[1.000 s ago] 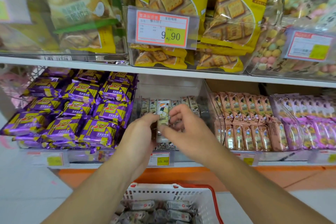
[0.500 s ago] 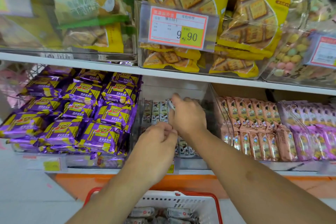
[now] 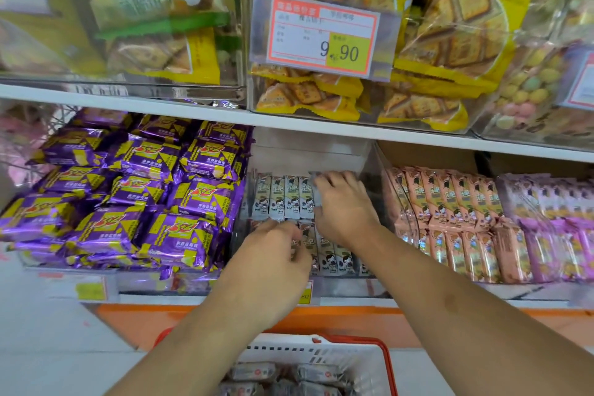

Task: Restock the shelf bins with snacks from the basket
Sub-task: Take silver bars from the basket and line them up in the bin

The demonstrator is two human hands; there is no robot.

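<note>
Reaching into the middle bin [image 3: 369, 157], the left hand [image 3: 273, 254] rests curled on the front row of upright snack packs [image 3: 334, 259]; whether it grips one is unclear. Further right, the right hand [image 3: 344, 206] presses a pack into the back row [image 3: 283, 196]. More packs lie below in the basket [image 3: 360, 360].

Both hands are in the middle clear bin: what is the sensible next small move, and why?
Probably the right hand should seat its pack beside the back row of white packs, since that row stops at it and clear bin space lies to its right. The left hand is at the front row.
</note>
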